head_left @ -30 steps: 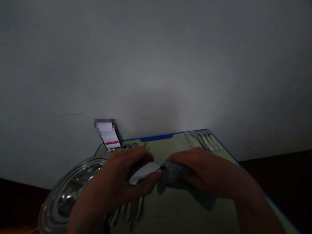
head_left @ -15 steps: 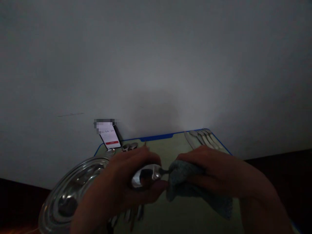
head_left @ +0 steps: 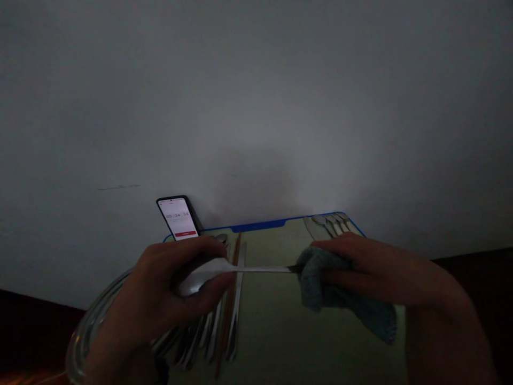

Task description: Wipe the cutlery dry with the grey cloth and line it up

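Note:
A metal spoon [head_left: 202, 275] lies sideways above the table, its bowl to the left. My left hand [head_left: 168, 291] is closed round the bowl, thumb below and fingers above. My right hand [head_left: 360, 264] pinches a grey-green cloth [head_left: 320, 280] that wraps the end of the spoon's handle; the cloth's loose corner hangs down to the right. Below and behind the left hand, several pieces of cutlery [head_left: 208, 337] and brown chopsticks [head_left: 222, 331] lie in a row. Past the right hand, a group of cutlery [head_left: 332, 224] rests near the far right corner.
The pale table top [head_left: 276, 342] has a blue edge [head_left: 258, 226] against a grey wall [head_left: 256, 107]. A phone [head_left: 180, 218] showing a timer leans on the wall. A shiny round metal vessel [head_left: 90, 326] stands at the left, partly behind my left arm.
My hands have moved apart, the left one leftward with the spoon's bowl. The cloth has slid right to the handle's end, baring the handle between the hands.

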`<state>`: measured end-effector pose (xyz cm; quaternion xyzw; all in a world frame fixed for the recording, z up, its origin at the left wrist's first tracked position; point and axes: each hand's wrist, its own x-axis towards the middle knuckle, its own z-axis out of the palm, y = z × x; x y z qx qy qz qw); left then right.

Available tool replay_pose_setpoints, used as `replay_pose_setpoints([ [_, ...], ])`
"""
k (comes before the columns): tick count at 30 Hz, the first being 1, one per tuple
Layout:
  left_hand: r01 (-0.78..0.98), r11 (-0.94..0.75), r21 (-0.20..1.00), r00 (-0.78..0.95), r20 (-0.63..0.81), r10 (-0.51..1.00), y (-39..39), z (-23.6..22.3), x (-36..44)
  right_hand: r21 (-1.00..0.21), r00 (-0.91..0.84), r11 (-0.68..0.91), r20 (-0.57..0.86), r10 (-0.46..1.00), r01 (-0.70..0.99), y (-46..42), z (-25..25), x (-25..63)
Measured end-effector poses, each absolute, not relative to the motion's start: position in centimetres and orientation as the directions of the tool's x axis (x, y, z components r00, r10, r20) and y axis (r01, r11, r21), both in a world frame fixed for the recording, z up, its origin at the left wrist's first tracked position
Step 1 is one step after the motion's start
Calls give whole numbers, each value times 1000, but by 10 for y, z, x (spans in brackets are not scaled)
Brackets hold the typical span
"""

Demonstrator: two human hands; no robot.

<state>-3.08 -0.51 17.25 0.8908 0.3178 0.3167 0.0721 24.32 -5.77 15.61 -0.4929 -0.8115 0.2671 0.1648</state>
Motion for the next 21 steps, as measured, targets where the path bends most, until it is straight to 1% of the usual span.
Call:
replay_pose_setpoints([
  [2, 519, -767, 377, 550, 541, 637, -10, 172, -30, -668, -428, 325, 11, 904, 670, -59, 158, 243],
  [4, 535, -731, 424, 495, 544, 678, -16, 170, -26, -695, -383, 342, 104, 918, 632, -57, 160, 234],
  [7, 571, -685, 453, 423, 552, 718, -24, 168, -19, -631, -242, 367, 278, 930, 684, -52, 158, 216],
  [8, 576, -689, 440, 431, 553, 714, -25, 169, -17, -605, -181, 347, 320, 930, 717, -51, 158, 211],
  [10, 569, -725, 388, 502, 535, 680, -23, 171, -17, -569, -88, 313, 387, 918, 760, -50, 156, 206],
  [13, 529, -791, 308, 615, 503, 607, -17, 176, -21, -539, -14, 307, 480, 877, 784, -53, 158, 212],
  [15, 518, -810, 276, 642, 499, 581, -15, 178, -23, -546, 43, 293, 520, 853, 785, -56, 160, 218],
  [17, 519, -813, 264, 645, 502, 576, -15, 179, -22, -574, 22, 309, 496, 868, 758, -59, 162, 220],
  [19, 524, -807, 271, 632, 511, 582, -17, 179, -20, -586, -112, 359, 414, 903, 726, -60, 163, 215],
  [21, 526, -802, 282, 626, 510, 590, -19, 179, -18, -557, -267, 406, 316, 910, 725, -59, 162, 208],
])
